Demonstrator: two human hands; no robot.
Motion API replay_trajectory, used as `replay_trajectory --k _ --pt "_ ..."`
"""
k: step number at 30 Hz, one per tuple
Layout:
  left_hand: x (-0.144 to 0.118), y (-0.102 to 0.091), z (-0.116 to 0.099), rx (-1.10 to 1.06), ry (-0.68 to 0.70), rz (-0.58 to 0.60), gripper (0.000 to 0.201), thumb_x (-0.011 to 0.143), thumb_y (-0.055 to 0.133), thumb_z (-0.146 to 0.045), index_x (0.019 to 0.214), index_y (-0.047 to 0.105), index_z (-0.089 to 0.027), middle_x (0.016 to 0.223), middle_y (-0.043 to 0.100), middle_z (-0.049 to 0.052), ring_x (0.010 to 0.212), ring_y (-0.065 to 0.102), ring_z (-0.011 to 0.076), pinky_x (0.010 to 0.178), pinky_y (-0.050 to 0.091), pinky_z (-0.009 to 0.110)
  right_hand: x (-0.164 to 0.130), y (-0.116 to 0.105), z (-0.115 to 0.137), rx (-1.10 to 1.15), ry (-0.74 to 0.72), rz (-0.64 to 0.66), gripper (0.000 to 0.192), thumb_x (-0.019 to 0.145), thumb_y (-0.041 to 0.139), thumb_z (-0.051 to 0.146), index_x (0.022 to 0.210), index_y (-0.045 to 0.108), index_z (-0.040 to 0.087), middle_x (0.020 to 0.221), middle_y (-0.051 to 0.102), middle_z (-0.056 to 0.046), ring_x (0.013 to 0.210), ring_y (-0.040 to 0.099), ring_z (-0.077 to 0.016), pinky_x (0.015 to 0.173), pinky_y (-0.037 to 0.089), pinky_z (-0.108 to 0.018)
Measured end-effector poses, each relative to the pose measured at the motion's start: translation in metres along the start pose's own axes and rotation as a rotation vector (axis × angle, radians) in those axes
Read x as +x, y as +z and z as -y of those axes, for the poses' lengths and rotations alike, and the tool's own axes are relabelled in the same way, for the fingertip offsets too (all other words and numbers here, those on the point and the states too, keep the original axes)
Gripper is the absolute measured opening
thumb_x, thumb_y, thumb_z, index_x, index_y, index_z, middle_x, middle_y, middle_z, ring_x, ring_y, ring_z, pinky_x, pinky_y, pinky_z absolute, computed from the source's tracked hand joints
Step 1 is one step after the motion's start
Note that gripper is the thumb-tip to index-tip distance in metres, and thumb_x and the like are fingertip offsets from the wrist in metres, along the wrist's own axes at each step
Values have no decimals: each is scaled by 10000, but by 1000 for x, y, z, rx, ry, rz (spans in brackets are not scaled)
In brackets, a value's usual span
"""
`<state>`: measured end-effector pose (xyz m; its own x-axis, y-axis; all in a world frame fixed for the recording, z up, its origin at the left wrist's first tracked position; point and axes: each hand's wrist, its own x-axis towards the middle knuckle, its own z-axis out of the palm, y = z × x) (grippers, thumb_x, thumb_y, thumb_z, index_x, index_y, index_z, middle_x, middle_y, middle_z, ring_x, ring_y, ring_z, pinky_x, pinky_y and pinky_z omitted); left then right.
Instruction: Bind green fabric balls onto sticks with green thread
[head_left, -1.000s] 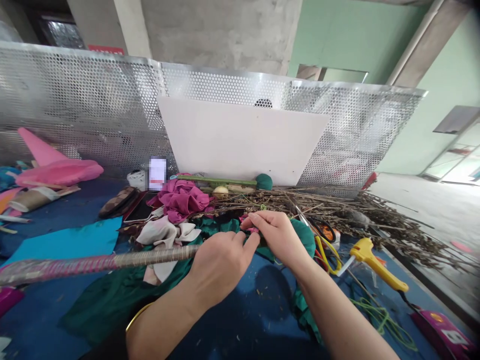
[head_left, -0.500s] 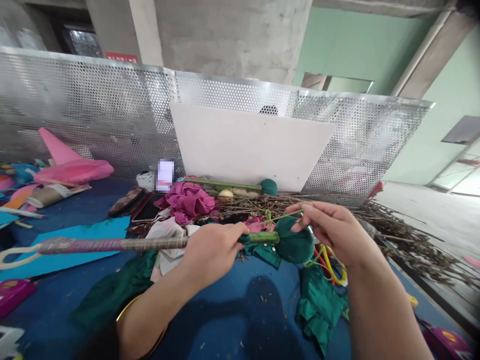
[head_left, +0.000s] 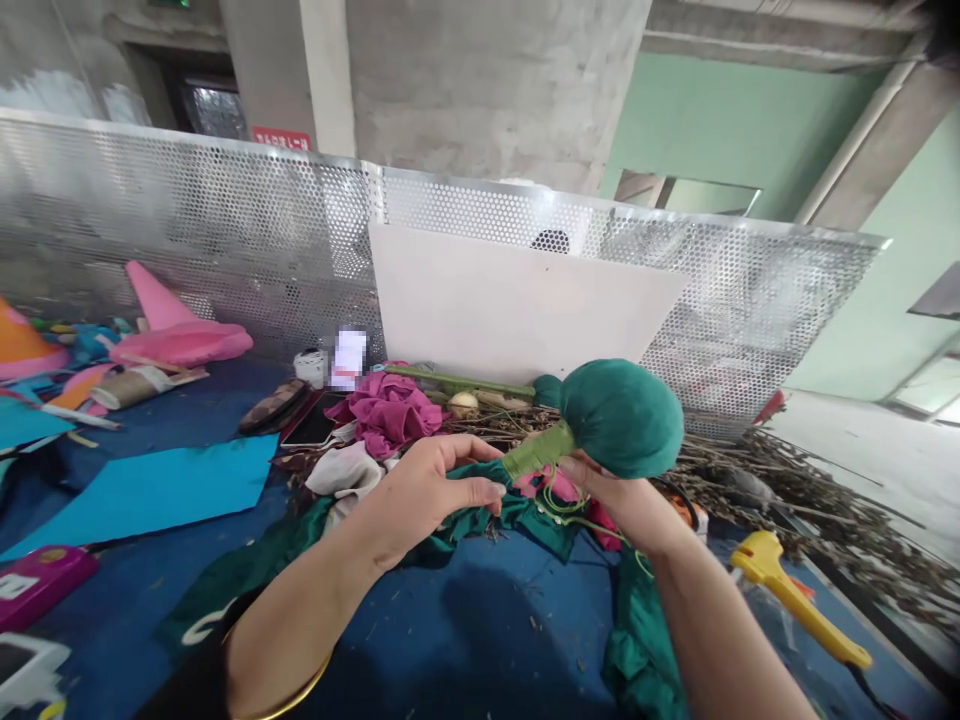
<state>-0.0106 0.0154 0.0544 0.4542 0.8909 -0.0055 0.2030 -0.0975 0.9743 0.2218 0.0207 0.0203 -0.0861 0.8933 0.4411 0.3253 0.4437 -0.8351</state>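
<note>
Both hands are on a ball-headed stick. Its large round head (head_left: 622,418) is covered in dark green cloth, and below that its neck (head_left: 538,450) is wrapped in lighter green. My left hand (head_left: 435,490) pinches the dark green part under the neck between thumb and fingers. My right hand (head_left: 619,495) grips just beneath the head, thumb against the neck, the other fingers mostly hidden. Thin light green cord (head_left: 559,490) hangs in loops by the right hand. Dark green cloth (head_left: 645,640) lies below the right forearm. The rest of the shaft cannot be seen.
A yellow glue gun (head_left: 795,595) lies at the right, before dried twigs (head_left: 802,500). Magenta cloth (head_left: 397,410), a lit phone (head_left: 349,358), a blue sheet (head_left: 165,490) and a pink hat (head_left: 180,335) lie leftward. A white board (head_left: 517,300) leans against a perforated metal screen (head_left: 765,300).
The head has swung up and closer, and the long wrapped shaft has gone from view at left. My right hand has moved from the cord to beneath the head. The glue gun now shows.
</note>
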Motion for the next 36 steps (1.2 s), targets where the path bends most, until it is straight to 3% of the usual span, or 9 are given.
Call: replay_trajectory --k 2,4,7,12,16,20,23,27,36 --pt "1 -1 2 -64 2 -12 263 740 692 -330 933 656 -155 719 696 29 718 642 179 714 477 305 -6 20 12 90 -34 190 326 879 557 445 1107 650 232 1047 682 -61 992 611 -236 879 467 -367" --pt "2 -3 3 -120 -14 -39 295 730 703 -334 956 655 -152 713 687 28 687 627 165 640 463 274 -12 35 21 43 -39 274 230 905 540 392 968 671 213 894 677 -36 839 614 -198 777 474 -310" --pt "4 -5 4 -173 -36 -78 305 721 707 -327 963 650 -150 694 676 14 597 583 124 528 397 220 -19 42 30 -117 -82 151 262 928 514 315 723 627 196 688 581 -10 663 541 -159 633 423 -269" --pt "10 -2 10 -185 -60 -102 332 692 720 -338 956 650 -150 671 654 -3 495 483 80 410 247 189 -29 49 30 79 -331 -61 246 930 503 259 727 633 211 975 587 -79 979 546 -234 832 436 -349" --pt "13 5 13 -205 13 -130 287 652 750 -285 882 657 -142 751 672 13 667 600 131 571 439 226 -30 66 24 551 -194 -26 318 952 447 346 698 587 217 864 593 -77 889 583 -241 771 488 -389" --pt "12 8 10 -107 19 -177 325 628 748 -192 943 672 -156 913 709 31 850 645 191 753 508 291 -28 76 26 717 -51 -103 381 923 485 425 605 482 216 584 411 9 547 471 -160 455 399 -262" --pt "12 11 10 -44 11 -210 325 652 708 -152 976 685 -157 932 724 33 896 649 217 803 515 325 -31 77 25 614 12 -193 414 921 502 410 566 423 212 556 353 31 479 343 -121 412 269 -239" --pt "14 15 14 -13 31 -222 314 683 685 -172 994 691 -133 867 733 36 805 666 210 771 519 323 -38 79 21 410 -13 -304 440 932 487 417 551 407 213 547 358 27 509 327 -127 471 268 -269" --pt "16 14 20 149 78 -243 251 705 655 -232 944 703 -171 775 726 -2 738 660 187 713 500 270 -39 83 22 307 -64 -311 430 960 448 381 567 394 215 542 360 33 508 324 -127 486 255 -278"
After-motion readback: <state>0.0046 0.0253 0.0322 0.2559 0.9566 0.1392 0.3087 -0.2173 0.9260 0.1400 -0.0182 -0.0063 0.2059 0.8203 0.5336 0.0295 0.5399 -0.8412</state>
